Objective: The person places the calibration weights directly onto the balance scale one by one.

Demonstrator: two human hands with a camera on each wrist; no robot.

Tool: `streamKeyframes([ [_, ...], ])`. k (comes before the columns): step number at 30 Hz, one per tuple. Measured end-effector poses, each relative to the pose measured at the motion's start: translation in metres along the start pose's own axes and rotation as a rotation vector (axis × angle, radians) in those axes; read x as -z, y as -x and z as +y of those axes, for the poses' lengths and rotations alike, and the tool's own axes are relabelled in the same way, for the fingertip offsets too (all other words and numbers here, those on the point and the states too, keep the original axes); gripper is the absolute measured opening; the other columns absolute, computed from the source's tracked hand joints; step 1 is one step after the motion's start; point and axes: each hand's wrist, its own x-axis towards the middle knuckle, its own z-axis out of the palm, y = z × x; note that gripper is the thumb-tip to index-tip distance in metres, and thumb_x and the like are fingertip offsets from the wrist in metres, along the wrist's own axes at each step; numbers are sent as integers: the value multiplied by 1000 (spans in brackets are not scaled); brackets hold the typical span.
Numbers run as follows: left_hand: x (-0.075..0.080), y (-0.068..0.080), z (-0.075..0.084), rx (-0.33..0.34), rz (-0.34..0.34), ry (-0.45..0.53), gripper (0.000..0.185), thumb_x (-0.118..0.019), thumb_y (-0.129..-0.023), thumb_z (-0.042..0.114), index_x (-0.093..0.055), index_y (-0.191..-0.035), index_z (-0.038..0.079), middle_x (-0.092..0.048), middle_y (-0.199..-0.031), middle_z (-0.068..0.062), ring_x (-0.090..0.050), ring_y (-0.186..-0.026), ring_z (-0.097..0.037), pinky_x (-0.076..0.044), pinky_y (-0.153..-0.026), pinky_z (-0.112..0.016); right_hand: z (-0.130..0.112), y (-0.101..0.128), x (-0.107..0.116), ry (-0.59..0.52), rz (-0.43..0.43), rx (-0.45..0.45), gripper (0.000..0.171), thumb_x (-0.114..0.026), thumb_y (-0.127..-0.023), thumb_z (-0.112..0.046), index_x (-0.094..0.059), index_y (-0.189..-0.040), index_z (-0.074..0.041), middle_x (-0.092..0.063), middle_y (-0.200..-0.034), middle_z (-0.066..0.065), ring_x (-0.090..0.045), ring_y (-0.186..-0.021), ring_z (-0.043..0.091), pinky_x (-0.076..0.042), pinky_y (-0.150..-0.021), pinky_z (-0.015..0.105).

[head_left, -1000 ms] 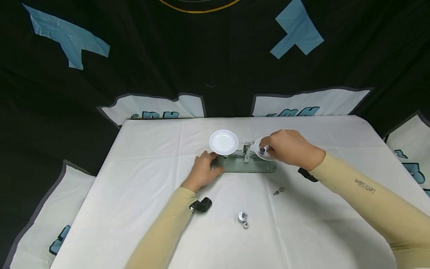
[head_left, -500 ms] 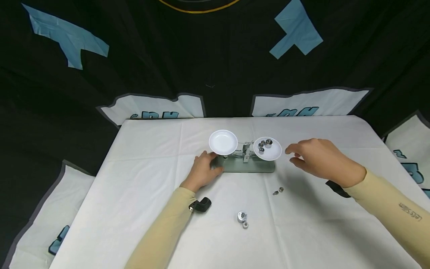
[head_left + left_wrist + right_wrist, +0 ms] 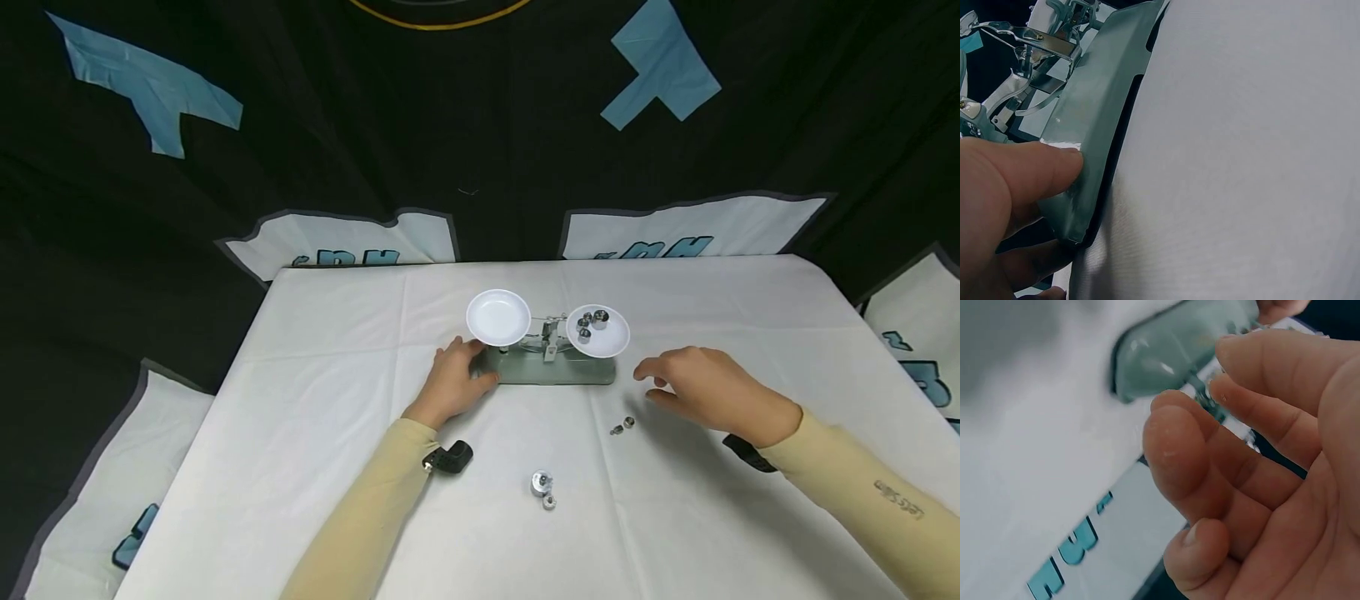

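Observation:
A two-pan balance scale with a green base stands near the table's far side. My left hand grips the left end of that base. In the left wrist view the thumb lies on top of the green metal and the fingers bend round its end. The left white pan is bare. Several metal weights stand in the right white pan. My right hand hovers right of the scale, fingers loosely bent and holding nothing; the right wrist view shows the bare fingertips.
Small metal weights lie on the white cloth below the right hand. A larger weight and a smaller one stand nearer the front. Dark curtains hang behind the table.
My right hand has left the right pan, moved right, then come down nearer the small weights on the cloth. The left hand keeps its grip on the scale's base.

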Motion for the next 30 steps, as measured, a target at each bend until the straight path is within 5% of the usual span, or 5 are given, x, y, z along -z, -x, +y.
streamKeyframes([
  [7,-1,0,-1,-2,-2,5,59,-73,-86,18,-59,-140,-1,-58,-146,-23,-36,-147,-54,-16,-120,-74,-2,2,-21,-19,-30,41,25,-81,-79,-4,-74,-101,-13,-69,-78,-7,-61,-70,7,-50,-59,26],
  [16,0,1,0,-3,-3,2,59,-73,-86,18,-59,-140,-1,-57,-146,-23,-35,-147,-54,-15,-120,-74,-5,2,-39,-87,-49,41,22,-77,-79,1,-74,-95,-14,-47,-64,-12,-36,-62,0,-35,-56,18],
  [21,0,1,-1,-3,0,5,59,-73,-86,18,-59,-140,-1,-58,-146,-23,-36,-146,-54,-16,-120,-75,-6,2,-48,-97,-55,40,25,-76,-79,3,-76,-95,-16,-63,-73,-12,-44,-64,-1,-41,-57,19],
  [30,0,1,-1,-17,4,3,59,-73,-86,18,-59,-140,0,-58,-146,-23,-36,-146,-55,-16,-119,-76,-6,3,-56,-98,-26,66,27,-76,-78,4,-77,-89,-20,-68,-79,-9,-60,-71,2,-51,-62,22],
])
